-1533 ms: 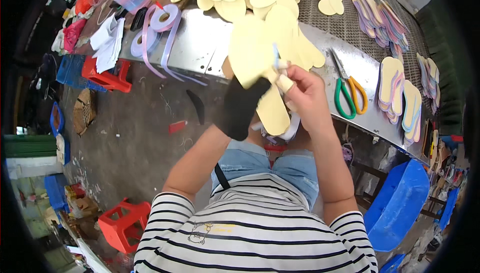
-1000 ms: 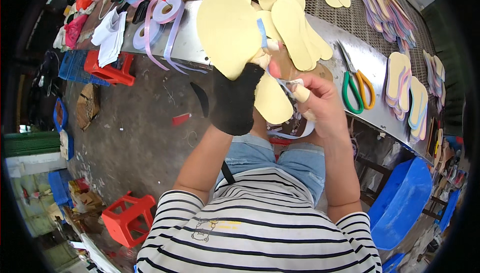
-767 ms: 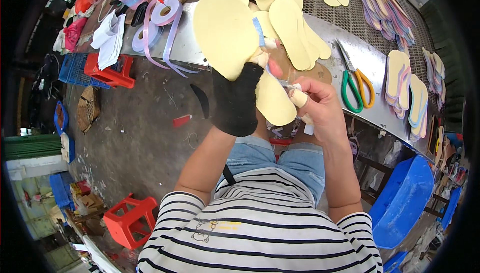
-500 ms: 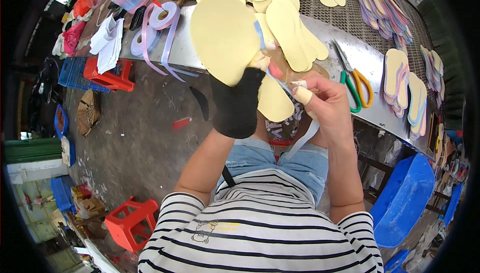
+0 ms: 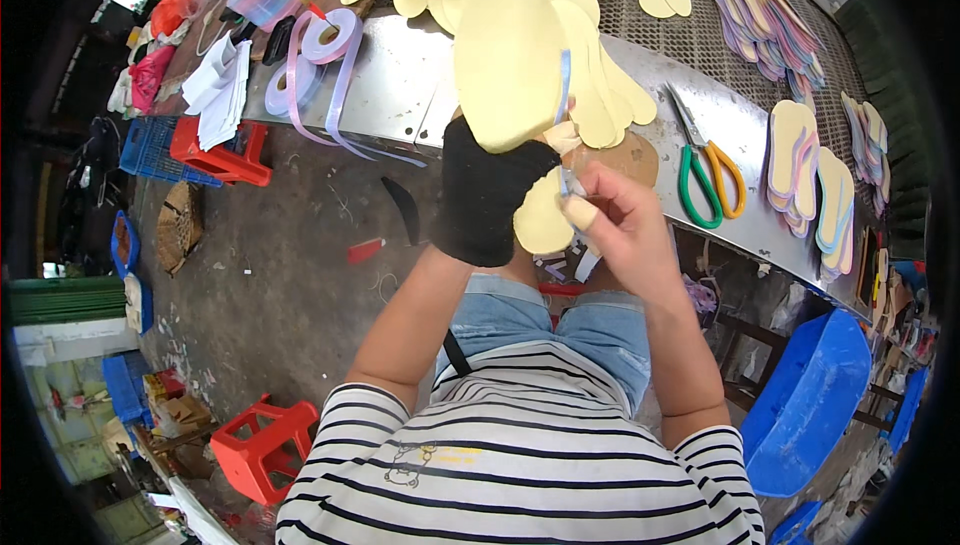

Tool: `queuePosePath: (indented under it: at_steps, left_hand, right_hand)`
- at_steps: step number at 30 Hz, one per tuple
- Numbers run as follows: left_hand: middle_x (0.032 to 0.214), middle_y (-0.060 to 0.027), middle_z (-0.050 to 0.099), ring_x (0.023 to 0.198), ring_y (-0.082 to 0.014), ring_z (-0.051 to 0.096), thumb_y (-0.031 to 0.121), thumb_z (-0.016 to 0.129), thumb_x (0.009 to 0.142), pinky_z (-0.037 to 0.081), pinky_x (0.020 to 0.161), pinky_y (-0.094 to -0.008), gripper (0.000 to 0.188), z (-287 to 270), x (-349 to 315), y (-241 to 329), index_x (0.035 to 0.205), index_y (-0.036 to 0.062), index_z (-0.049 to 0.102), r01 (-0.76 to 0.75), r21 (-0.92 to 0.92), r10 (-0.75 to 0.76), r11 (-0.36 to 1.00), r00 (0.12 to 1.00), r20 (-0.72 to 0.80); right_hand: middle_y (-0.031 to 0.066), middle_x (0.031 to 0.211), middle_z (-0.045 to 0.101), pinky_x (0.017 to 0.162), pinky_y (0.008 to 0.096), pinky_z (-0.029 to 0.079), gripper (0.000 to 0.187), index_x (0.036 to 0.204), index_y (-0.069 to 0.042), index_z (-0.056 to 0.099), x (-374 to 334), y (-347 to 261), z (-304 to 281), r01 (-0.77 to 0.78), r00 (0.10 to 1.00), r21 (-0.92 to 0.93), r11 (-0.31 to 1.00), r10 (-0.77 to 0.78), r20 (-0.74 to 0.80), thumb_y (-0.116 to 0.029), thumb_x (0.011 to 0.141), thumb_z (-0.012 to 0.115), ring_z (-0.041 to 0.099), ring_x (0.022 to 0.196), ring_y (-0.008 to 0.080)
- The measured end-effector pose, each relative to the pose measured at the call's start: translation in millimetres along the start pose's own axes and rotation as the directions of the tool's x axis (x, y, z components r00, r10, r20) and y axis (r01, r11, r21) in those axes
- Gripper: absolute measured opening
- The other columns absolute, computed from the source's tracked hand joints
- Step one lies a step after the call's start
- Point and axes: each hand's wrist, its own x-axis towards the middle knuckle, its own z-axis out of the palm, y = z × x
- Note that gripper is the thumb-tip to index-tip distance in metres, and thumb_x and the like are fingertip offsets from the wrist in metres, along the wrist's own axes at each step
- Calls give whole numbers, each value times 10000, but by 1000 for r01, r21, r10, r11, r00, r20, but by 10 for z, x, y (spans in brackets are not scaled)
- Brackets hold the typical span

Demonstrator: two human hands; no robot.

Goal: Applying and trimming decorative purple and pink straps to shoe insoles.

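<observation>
My left hand (image 5: 497,195), in a black fingerless glove, is closed around the waist of a pale yellow shoe insole (image 5: 510,65). Its broad end points away from me, and the narrower end shows below the glove. A blue ribbon (image 5: 565,85) runs along the right edge of the insole. My right hand (image 5: 630,235), with tape wrapped on its fingertips, pinches the ribbon against the insole's edge near the narrow end. Behind my hands, a heap of similar yellow insoles (image 5: 590,65) lies on the metal bench.
Scissors (image 5: 703,180) with green and orange handles lie to the right. Ribbon rolls (image 5: 345,45) and white papers (image 5: 218,90) rest at the bench's left. Bundled insoles (image 5: 792,160) line the right side. A blue tub (image 5: 810,400) stands below, and a red stool (image 5: 262,445) at lower left.
The insole and my left hand have shifted right and turned more upright. My right hand has moved slightly left and down along the edge; the loose ribbon tail no longer hangs beside its wrist.
</observation>
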Motion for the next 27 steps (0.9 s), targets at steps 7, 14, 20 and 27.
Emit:
queuePosePath:
  at_steps: [7, 14, 20, 27]
  left_hand:
    - [834, -51, 656, 731, -101, 602, 14, 655, 744, 482, 644, -251, 228, 8, -44, -150, 969, -17, 634, 34, -149, -45, 988, 996, -72]
    - [859, -41, 649, 747, -83, 579, 45, 662, 771, 468, 650, -235, 226, 42, -30, -145, 986, -16, 631, 44, -186, -58, 982, 996, -74]
    - [847, -34, 646, 744, -101, 581, 112, 694, 761, 485, 674, -259, 267, -19, -67, -241, 990, -9, 631, -14, 7, 13, 1000, 986, 168]
    - [839, -42, 641, 718, -84, 575, 108, 694, 750, 482, 636, -253, 312, -91, -154, -286, 1034, 11, 607, 230, 143, -264, 963, 912, 313]
  right_hand:
    - [11, 607, 438, 494, 252, 328, 169, 746, -3, 490, 110, 100, 126, 211, 975, -277, 937, -224, -14, -102, 845, 585, 393, 553, 71]
    - [4, 672, 494, 545, 216, 372, 110, 813, -12, 516, -84, 105, 143, -4, 996, -156, 988, -11, -93, -89, 850, 586, 452, 601, 61]
    - [-23, 778, 560, 633, 176, 412, 111, 835, -17, 559, 243, -219, -175, -2, 1000, 105, 994, 5, -25, -119, 869, 589, 515, 703, 26]
    - [-56, 671, 524, 555, 150, 374, 143, 779, -15, 545, 396, -194, -126, 47, 996, 95, 994, -40, -76, -117, 863, 599, 469, 624, -7]
